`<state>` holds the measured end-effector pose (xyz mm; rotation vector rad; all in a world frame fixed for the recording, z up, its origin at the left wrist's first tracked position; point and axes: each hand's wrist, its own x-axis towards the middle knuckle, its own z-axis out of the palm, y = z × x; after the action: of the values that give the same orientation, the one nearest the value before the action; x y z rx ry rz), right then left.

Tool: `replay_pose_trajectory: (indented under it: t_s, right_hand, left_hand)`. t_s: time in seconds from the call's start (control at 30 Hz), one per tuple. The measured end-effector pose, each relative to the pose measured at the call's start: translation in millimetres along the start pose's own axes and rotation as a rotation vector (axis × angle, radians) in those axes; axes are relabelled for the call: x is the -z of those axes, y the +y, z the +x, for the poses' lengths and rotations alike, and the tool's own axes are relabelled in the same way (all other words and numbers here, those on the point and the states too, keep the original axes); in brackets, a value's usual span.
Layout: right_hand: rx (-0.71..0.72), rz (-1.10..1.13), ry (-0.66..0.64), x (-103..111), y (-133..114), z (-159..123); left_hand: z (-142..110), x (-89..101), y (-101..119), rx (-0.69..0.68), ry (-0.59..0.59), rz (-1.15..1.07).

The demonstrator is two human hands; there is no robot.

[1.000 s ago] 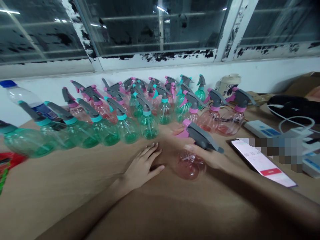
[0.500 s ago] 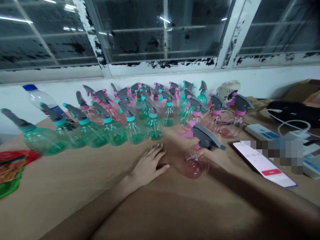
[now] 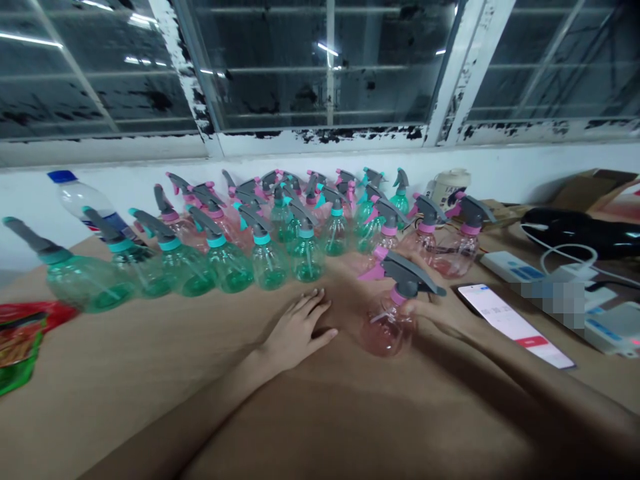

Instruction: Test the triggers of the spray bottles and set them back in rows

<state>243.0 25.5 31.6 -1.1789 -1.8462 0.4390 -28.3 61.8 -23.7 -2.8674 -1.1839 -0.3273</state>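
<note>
My left hand (image 3: 299, 327) lies flat on the brown tabletop with its fingers spread and nothing in it. To its right stands a clear pink spray bottle (image 3: 385, 331) with a grey and pink trigger head, upright at table height. My right hand (image 3: 425, 310) is closed around that bottle near its neck; the trigger head hides part of the fingers. Just beyond my left hand runs a row of green spray bottles (image 3: 307, 257) with grey and turquoise heads. More pink spray bottles (image 3: 456, 250) stand behind my right hand.
A phone (image 3: 515, 323) with a lit screen lies at right, beside white power strips (image 3: 515, 267) and a cable. Behind are a cup (image 3: 450, 190) and a black object (image 3: 580, 230). At left are a blue-capped bottle (image 3: 90, 200) and a red-green packet (image 3: 25, 340).
The pink spray bottle in my right hand has shifted slightly and now looks more upright. My left hand stays put. The view has turned slightly to the right.
</note>
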Motion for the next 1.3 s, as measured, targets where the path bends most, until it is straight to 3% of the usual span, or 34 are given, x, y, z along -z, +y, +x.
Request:
replay_pose_trajectory:
  t_s: [0.23,0.47,0.7,0.93,1.3]
  right_hand:
    - [-0.107,-0.100,-0.016,13.8,8.6,-37.7]
    - [-0.215,-0.165,-0.037,-2.1,-9.3,-65.0]
    - [-0.205,-0.290,0.039,-28.4,1.7,-27.7]
    - [-0.296,-0.673,0.072,-58.6,-3.3,29.4]
    - [-0.336,-0.641,0.090,-79.8,10.9,67.0]
  left_hand:
    - [-0.1,0.4,0.9,-0.007,0.019,-0.008]
    - [0.1,0.6,1.0,0.003,0.011,-0.034]
    - [-0.2,-2.6,-0.3,-0.021,0.041,-0.018]
    - [-1.5,-1.9,-0.6,-0.022,0.028,-0.032]
    - [-2.4,-2.1,-0.5,-0.010,0.038,-0.056]
